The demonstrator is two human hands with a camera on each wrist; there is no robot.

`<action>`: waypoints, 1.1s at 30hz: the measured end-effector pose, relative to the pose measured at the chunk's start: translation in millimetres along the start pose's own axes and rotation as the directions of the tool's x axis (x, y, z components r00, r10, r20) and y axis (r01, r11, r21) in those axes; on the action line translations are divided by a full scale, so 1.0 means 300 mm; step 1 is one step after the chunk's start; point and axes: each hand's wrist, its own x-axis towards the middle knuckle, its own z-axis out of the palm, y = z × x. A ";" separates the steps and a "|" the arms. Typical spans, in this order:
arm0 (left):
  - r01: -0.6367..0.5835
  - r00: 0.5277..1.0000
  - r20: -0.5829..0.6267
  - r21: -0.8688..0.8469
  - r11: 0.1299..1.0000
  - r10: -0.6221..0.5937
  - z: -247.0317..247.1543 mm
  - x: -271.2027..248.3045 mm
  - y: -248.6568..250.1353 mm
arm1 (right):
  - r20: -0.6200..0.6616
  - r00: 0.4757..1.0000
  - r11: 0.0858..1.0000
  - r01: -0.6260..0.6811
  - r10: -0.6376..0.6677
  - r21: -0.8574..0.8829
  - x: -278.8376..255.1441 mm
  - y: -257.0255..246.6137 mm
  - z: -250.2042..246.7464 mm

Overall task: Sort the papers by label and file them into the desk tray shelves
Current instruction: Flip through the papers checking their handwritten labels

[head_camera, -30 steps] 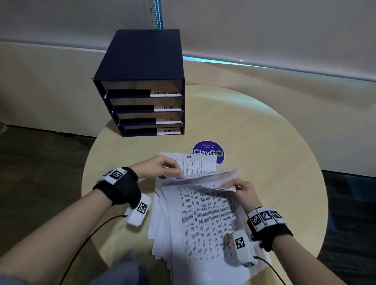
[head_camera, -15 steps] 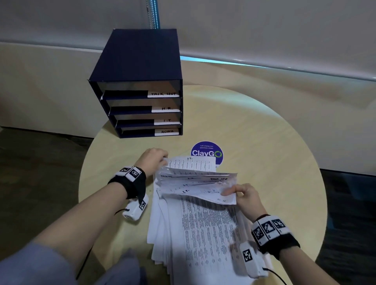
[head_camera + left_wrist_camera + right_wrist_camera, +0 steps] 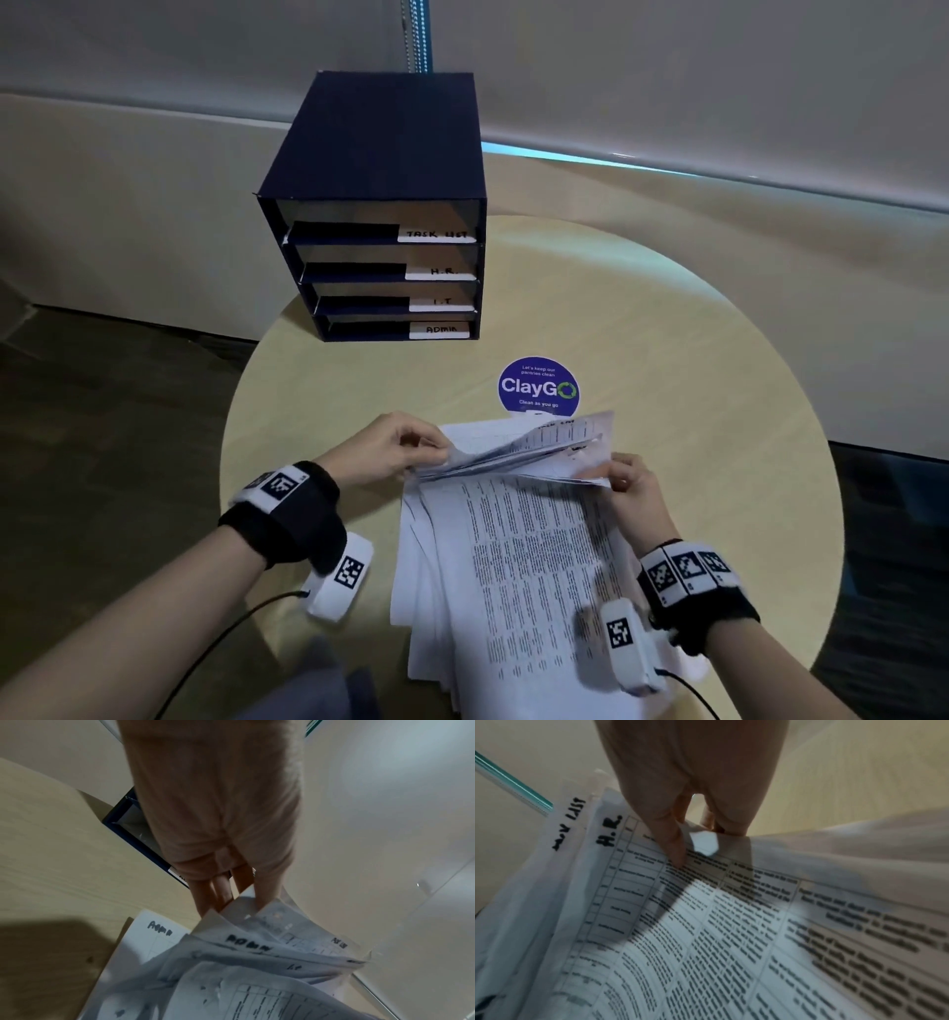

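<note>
Lifting far ends of several papers off 1 stack: corners pinched by left hand and right hand; 4 labelled shelves counted in desk tray beyond stack.

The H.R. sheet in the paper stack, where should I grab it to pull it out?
Pinch the H.R. sheet at its far right corner, coming from the right: the right hand already holds those lifted corners, fanned apart there, while the near ends stay stacked.

Office pantry: ClayGo sticker, labelled tray
</note>
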 end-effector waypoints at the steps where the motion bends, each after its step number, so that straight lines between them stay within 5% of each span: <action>1: -0.006 1.000 0.024 0.004 1.000 0.005 0.003 -0.003 0.002 | 0.022 1.000 1.000 -0.001 0.001 0.008 0.006 0.002 0.003; 11: 0.021 0.964 0.264 0.013 1.000 -0.024 -0.001 -0.004 0.046 | 0.200 0.959 0.956 -0.236 0.200 0.174 0.023 -0.033 0.007; 14: 0.058 0.961 0.270 0.011 0.998 -0.059 -0.004 -0.017 0.038 | 0.209 0.957 0.954 -0.239 0.201 0.182 0.030 -0.033 0.012; 18: 0.228 0.955 0.246 -0.248 0.942 -0.166 0.030 -0.024 -0.012 | 0.201 0.971 0.975 -0.164 0.133 0.149 0.041 -0.011 0.020; 26: 0.233 0.945 0.284 -0.244 0.941 -0.161 0.072 0.011 0.008 | 0.263 0.941 0.958 -0.253 0.211 0.134 0.034 -0.042 0.026; 28: 0.226 0.954 0.239 -0.175 0.958 -0.181 0.064 0.012 0.002 | 0.261 0.942 0.948 -0.262 0.211 0.181 0.032 -0.040 0.025; 30: 0.224 0.974 0.035 -0.055 0.973 -0.222 0.039 0.017 -0.016 | 0.271 0.938 0.937 -0.277 0.216 0.213 0.030 -0.036 0.019; 33: 0.306 0.942 -0.252 0.376 0.874 -0.221 -0.026 0.014 -0.101 | 0.281 0.937 0.937 -0.272 0.206 0.220 0.021 -0.030 0.008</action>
